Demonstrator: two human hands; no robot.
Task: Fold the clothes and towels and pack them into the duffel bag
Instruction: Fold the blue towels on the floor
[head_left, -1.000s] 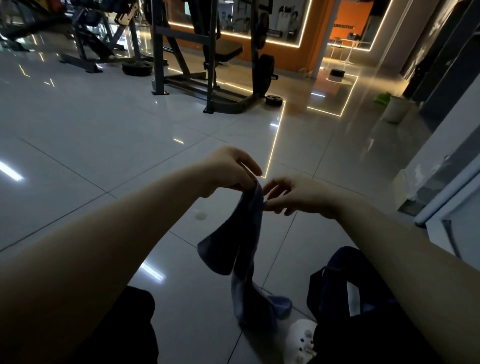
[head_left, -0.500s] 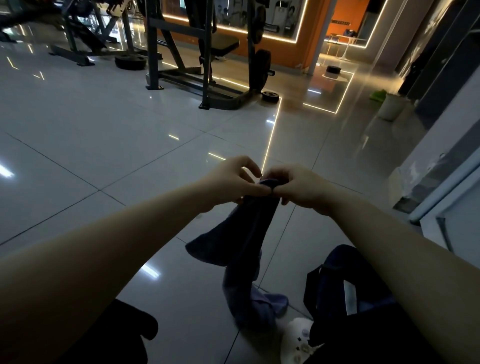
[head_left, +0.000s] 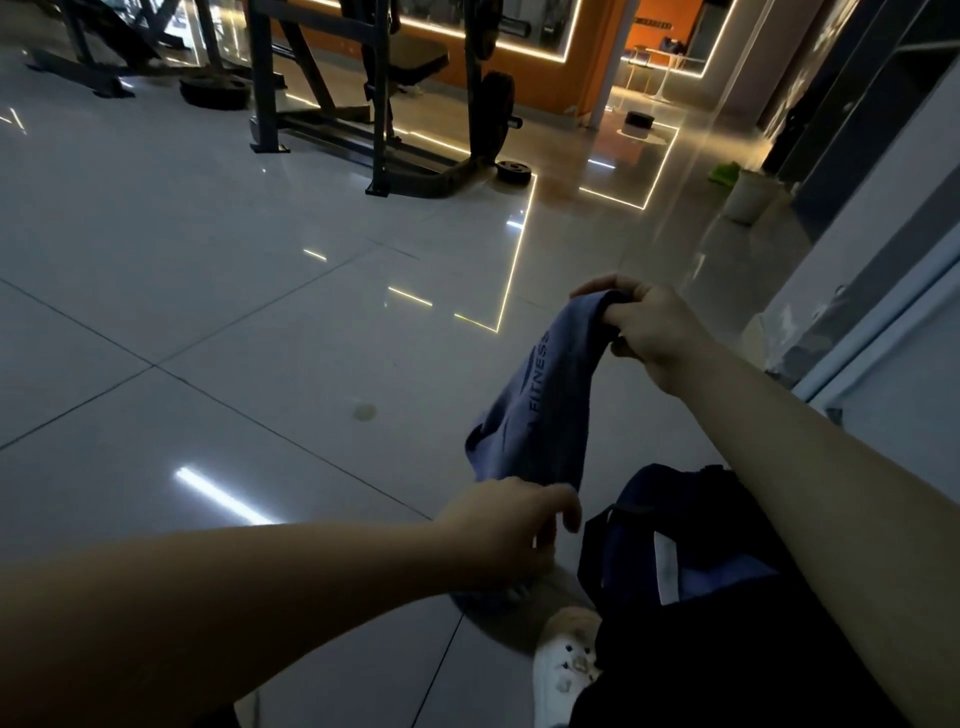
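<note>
Nearest the camera, at the bottom right, a white shoe with small holes in its top rests on the floor, its right side hidden behind dark fabric. Just beyond it sits the dark duffel bag, its mouth gaping, with a paler blue lining and a white tag showing inside; the right forearm crosses over its far side.

The left hand reaches in low from the left, just beside the bag's opening. Its fingers are curled down over the lower end of a blue-grey towel, a bunch of which shows beneath the palm near the floor; whether the fingers actually close on the cloth cannot be told, as the back of the hand hides them.

Higher and farther out, the right hand pinches the towel's upper end, thumb and fingers curled tight round a gathered corner. The towel hangs between the two hands in a loose, slanting drape, and the printed word "FITNESS" runs along its face.

Farther off, the glossy tiles reflect strips of light. A dark weight rack stands at the upper middle, with a weight plate lying on the floor beside its foot. To the far right a pale bucket stands near the wall, something green just beside it.
</note>
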